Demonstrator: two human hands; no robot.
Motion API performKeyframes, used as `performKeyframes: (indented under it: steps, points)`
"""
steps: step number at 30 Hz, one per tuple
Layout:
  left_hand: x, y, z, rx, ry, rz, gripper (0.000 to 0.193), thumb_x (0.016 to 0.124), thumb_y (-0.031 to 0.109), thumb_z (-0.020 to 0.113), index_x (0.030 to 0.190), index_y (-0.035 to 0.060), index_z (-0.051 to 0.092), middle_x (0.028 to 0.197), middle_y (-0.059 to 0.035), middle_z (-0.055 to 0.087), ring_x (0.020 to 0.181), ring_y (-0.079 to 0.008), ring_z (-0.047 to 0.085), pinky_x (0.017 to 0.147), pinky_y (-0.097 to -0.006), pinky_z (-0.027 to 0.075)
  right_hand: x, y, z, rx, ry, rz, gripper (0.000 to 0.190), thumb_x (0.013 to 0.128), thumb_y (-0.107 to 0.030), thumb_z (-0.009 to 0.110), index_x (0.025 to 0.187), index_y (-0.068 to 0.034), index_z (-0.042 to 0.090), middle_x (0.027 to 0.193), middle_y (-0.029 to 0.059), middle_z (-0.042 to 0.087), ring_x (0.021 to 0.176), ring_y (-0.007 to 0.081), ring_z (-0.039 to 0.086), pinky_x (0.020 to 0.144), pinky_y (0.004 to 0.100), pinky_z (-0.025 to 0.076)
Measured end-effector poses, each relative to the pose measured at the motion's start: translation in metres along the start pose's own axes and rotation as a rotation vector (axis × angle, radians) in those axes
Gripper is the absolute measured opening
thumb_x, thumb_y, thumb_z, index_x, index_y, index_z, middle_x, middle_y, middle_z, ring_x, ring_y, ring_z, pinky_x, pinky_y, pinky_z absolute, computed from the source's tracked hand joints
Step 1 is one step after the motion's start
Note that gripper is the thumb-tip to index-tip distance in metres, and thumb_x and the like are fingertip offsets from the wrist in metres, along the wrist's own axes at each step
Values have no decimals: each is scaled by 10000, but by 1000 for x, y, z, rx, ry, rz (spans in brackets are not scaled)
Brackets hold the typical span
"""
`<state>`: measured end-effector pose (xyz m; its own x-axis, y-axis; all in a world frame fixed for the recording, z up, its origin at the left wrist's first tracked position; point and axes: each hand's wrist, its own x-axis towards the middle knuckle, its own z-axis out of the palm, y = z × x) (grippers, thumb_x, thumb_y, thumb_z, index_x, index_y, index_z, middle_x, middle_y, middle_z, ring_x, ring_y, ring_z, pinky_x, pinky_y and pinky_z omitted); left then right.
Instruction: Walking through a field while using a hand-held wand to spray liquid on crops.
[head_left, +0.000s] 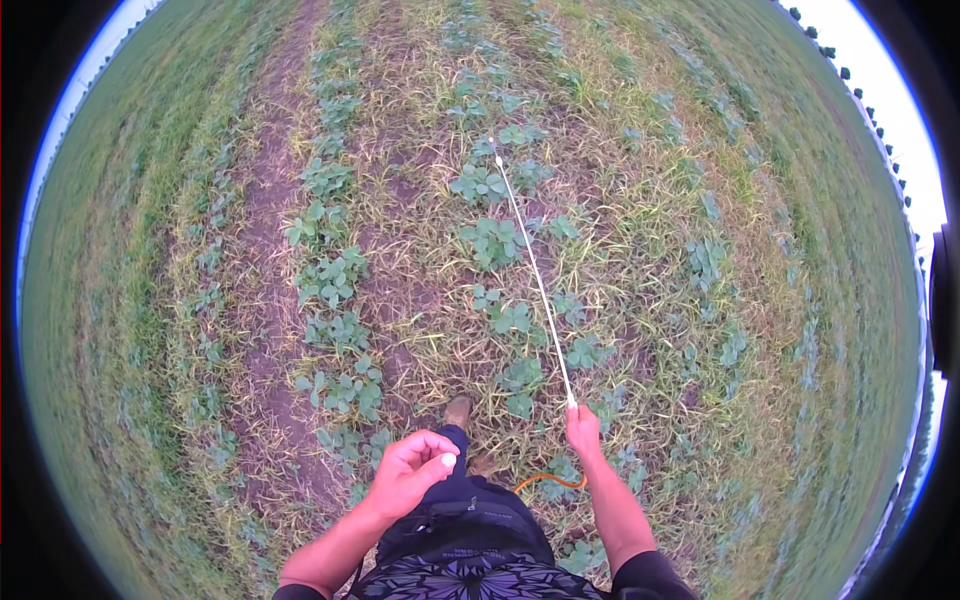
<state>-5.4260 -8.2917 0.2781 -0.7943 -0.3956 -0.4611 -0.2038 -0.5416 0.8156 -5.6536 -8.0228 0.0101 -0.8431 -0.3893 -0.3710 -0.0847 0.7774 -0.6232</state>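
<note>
My right hand (583, 430) is closed around the lower end of a long, thin white spray wand (537, 277). The wand points forward and slightly left over a crop row, its nozzle end (492, 142) above leafy plants. An orange hose (550, 477) curves from near my right wrist toward my waist. My left hand (414, 471) is raised in front of my body with its fingers curled and the thumb near them; whether something small is between them cannot be told.
Rows of broad-leaved green plants (491, 241) run forward, with green and yellowed grass around them. A strip of bare soil (274, 300) lies to the left. My brown shoe (458, 410) is on the ground between two rows. Small trees line the horizon at the right.
</note>
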Motion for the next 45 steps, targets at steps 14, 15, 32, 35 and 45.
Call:
performKeyframes:
  steps: [14, 15, 32, 35, 45]
  points:
    - [-17, -26, 51, 82, -114, -25, 183, 882, 155, 642, 975, 1, 607, 825, -44, 615, 726, -90, 571, 661, -238, 473, -76, 32, -12, -1, 57, 29, 294, 931, -284, 489, 869, -1, 539, 694, 263, 586, 672, 472, 577, 608, 536, 436]
    - [-17, -26, 54, 90, -122, -23, 185, 882, 155, 644, 976, 1, 606, 826, -43, 614, 729, -90, 570, 662, -239, 474, -76, 33, -13, -20, 41, 30, 289, 931, -280, 488, 869, -3, 539, 703, 265, 589, 680, 475, 577, 611, 541, 433]
    - [-23, 81, 130, -10, -458, 708, 477, 846, 417, 644, 1000, -35, 634, 1042, -207, 619, 950, -275, 608, 834, -390, 469, -230, 116, -63, 43, -25, 202, 295, 936, -284, 503, 853, -4, 545, 588, 189, 543, 531, 337, 554, 526, 431, 424]
    - [-33, 91, 111, -31, -445, 681, 457, 840, 395, 647, 996, -35, 631, 1036, -205, 617, 939, -277, 608, 824, -388, 473, -257, 123, -77, 65, -60, 247, 290, 928, -275, 536, 822, -4, 535, 551, 133, 519, 482, 212, 503, 487, 370, 404]
    - [-41, 62, 150, -206, -595, 599, 394, 824, 321, 657, 983, -37, 620, 1017, -197, 609, 903, -282, 605, 792, -382, 487, -380, 166, -114, -48, -54, 361, 259, 874, -260, 656, 831, -21, 567, 561, 22, 480, 537, 101, 436, 480, 307, 373]
